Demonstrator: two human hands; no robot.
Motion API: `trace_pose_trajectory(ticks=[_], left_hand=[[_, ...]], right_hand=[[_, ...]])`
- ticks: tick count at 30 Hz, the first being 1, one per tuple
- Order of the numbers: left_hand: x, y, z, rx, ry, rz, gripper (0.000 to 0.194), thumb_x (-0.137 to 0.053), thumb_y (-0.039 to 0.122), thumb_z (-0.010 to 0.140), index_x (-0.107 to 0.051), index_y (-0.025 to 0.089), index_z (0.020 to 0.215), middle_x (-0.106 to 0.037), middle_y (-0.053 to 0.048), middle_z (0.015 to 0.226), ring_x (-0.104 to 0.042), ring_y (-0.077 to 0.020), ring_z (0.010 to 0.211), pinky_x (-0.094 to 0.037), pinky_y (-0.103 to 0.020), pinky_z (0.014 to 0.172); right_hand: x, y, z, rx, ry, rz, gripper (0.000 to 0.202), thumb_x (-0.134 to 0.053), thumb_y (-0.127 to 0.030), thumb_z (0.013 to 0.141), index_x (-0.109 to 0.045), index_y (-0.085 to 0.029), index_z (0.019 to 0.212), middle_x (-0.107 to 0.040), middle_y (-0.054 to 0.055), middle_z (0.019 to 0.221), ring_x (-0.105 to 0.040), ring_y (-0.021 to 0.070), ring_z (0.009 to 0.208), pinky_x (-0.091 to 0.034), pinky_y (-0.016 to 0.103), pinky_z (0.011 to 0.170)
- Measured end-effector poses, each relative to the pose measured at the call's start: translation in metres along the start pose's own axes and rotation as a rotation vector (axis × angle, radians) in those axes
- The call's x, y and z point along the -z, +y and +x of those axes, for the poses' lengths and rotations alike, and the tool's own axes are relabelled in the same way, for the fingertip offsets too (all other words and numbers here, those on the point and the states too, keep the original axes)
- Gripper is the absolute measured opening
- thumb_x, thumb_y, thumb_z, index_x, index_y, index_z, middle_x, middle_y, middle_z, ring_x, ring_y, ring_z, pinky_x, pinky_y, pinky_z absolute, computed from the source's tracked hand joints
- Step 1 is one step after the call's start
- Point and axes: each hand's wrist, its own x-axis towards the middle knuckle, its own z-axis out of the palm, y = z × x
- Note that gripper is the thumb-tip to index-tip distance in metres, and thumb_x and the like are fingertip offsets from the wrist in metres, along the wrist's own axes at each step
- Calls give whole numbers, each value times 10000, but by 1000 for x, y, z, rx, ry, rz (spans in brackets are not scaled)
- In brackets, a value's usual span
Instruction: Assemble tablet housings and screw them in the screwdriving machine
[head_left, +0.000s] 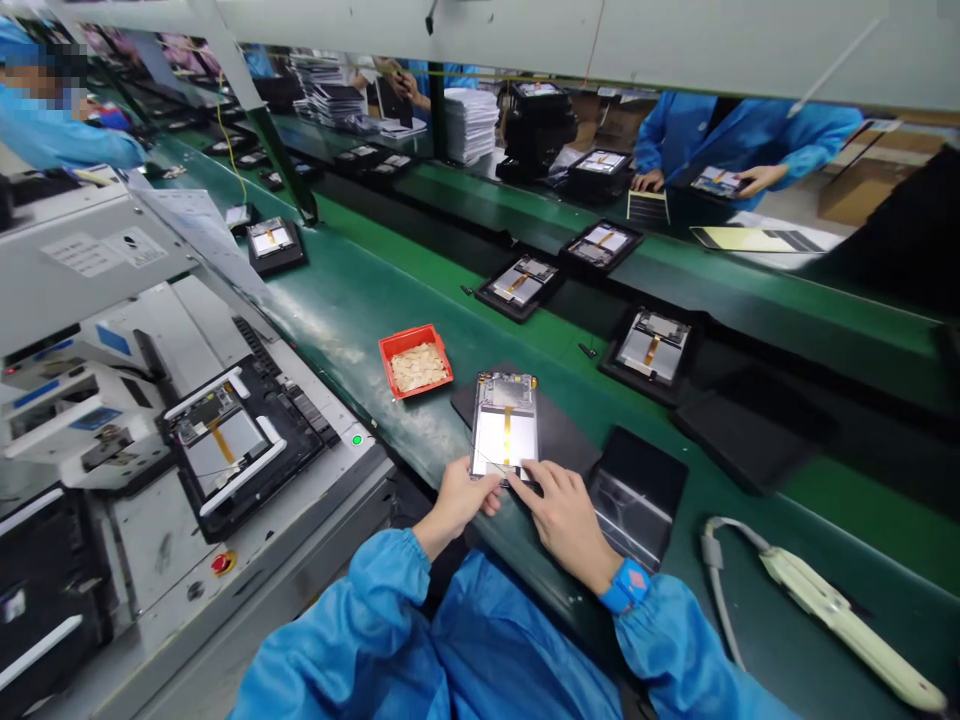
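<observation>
An opened tablet with a silver battery and an orange ribbon cable lies in front of me, its far part over a dark flat pad. My left hand grips its near left corner, fingers closed around the edge. At the near right edge is my right hand, with a blue band at the wrist; its index finger and thumb touch the tablet's lower end. Just right of that hand a black glossy panel lies on the green bench. A red tray of small pale pieces sits beyond the tablet, to the left.
A machine with another opened tablet in its fixture stands left. A corded cream tool lies right. Several opened tablets rest on the green line ahead. Across it, a person in blue holds a device.
</observation>
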Motion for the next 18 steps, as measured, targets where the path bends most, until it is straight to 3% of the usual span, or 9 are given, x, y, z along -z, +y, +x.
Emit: trace_pose_trajectory(ticks=[3,6,9,12,15,18], left_hand=[[7,0,1,36,-53,-29,367,-813,327,718,-576,115,901,-682,-43,662,-636,-129,473,-507,-223,426],[16,5,4,67,-137,-121,416,-787,422,722,-572,131,929,-702,-69,800,-667,-142,534,-504,-225,419],[20,12,2,-4,-194,-186,448,-778,464,700,-573,139,931,-689,-54,829,-645,-115,525,-438,-186,382],[23,19,-16,-100,-220,-250,452,-772,481,709,-581,136,929,-652,-18,742,-603,-93,484,-392,-168,361],[44,20,-55,-177,-207,-309,443,-752,522,747,-566,154,910,-582,26,637,-588,-104,433,-380,-178,337],[93,12,-105,-271,-129,-351,431,-704,548,803,-565,160,928,-559,34,609,-570,-100,392,-363,-180,322]], right_hand=[[7,6,-1,-31,9,-4,463,-520,-75,874,-644,-232,1291,-579,139,1327,-485,326,1180,-411,472,901],[14,20,-6,-179,138,81,402,-485,-93,903,-667,-212,1241,-615,138,1237,-523,313,1124,-438,470,872],[26,33,-6,-297,285,248,375,-464,-158,953,-635,-224,1280,-640,114,1149,-572,273,1059,-471,451,878],[48,37,7,-325,433,396,303,-484,-213,965,-670,-241,1202,-664,90,1115,-611,254,1043,-483,443,930],[66,24,45,-324,526,482,247,-522,-262,955,-691,-239,1133,-688,76,1101,-642,244,1024,-488,418,947],[62,-16,117,-202,446,570,254,-538,-306,948,-690,-249,1143,-700,57,1110,-655,235,1023,-490,387,945]])
